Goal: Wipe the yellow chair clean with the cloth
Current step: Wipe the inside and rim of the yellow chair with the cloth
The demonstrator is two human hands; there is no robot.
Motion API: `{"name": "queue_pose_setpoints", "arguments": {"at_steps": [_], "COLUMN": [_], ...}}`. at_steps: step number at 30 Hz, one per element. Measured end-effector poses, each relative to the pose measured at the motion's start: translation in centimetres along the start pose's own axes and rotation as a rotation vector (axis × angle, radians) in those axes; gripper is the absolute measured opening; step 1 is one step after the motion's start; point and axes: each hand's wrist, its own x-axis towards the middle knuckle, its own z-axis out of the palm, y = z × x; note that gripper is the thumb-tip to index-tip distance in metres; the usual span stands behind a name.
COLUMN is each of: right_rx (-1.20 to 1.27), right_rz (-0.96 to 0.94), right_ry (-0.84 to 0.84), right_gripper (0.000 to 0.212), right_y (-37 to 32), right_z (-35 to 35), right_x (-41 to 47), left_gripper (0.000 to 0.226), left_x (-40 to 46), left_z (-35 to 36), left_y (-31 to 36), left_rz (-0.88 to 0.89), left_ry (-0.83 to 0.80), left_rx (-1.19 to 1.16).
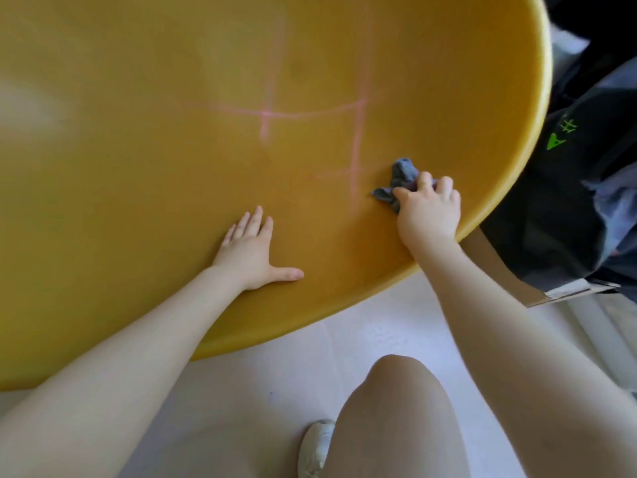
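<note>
A knee (396, 408) and white shoe (315, 446) hang over pale floor; the left hand (253, 251) lies flat, fingers straight, on the yellow chair (138, 167); the right hand (429, 210) grips a crumpled grey cloth (398, 182) against the surface (near the right rim), just beside faint pink lines (358, 139); dark clothing (565, 188) lies beyond.

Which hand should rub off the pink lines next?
Probably the right hand: it already grips the cloth beside the pink lines. The left hand lies flat on the yellow chair.
</note>
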Motion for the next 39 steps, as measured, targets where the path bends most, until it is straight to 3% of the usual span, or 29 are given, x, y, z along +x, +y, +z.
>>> {"name": "queue_pose_setpoints", "arguments": {"at_steps": [2,5,12,15,19,21,26,29,34,37,39], "right_rx": [0.041,0.09,0.074,0.024,-0.057,-0.066,0.063,0.081,-0.022,-0.081,-0.069], "right_rz": [-0.036,-0.166,-0.4,-0.251,-0.119,-0.11,-0.17,-0.203,-0.198,-0.079,-0.005], "right_ry": [0.016,-0.132,-0.215,-0.054,-0.048,-0.004,-0.172,-0.234,-0.082,0.024,0.075], "right_gripper": [0.053,0.036,0.03,0.033,0.029,0.018,0.017,0.034,0.021,0.044,0.041], "right_y": [-0.8,-2.1,-1.1,2.5,3.2,1.6,-3.7,-5.2,-1.3,0.8,1.0], "right_z": [-0.2,0.6,0.2,-0.7,-0.8,0.0,1.6,2.0,1.6,1.2,1.1], "right_x": [-0.7,-2.3,-2.3,1.3,4.2,3.8,0.9,0.2,3.5,6.4,7.5], "left_gripper": [0.117,0.118,0.126,0.128,0.13,0.131,0.123,0.113,0.085,0.095,0.11], "left_x": [0.9,2.2,4.4,4.8,5.8,6.0,6.5,7.3,9.9,11.2,12.2], "left_z": [0.0,0.0,-0.3,-0.6,-0.9,-1.0,-1.3,-2.1,-4.3,-4.8,-4.9], "left_y": [1.5,3.9,6.5,6.2,6.1,6.1,5.2,4.8,5.8,6.1,5.9], "left_rz": [0.03,0.079,0.089,0.111,0.174,0.19,0.241,0.299,0.438,0.46,0.423], "left_ry": [0.003,0.001,-0.009,-0.045,-0.059,-0.071,-0.02,0.041,0.236,0.262,0.238], "left_rx": [-0.018,-0.019,0.006,0.059,0.081,0.069,0.029,0.087,0.124,0.144,0.2]}}
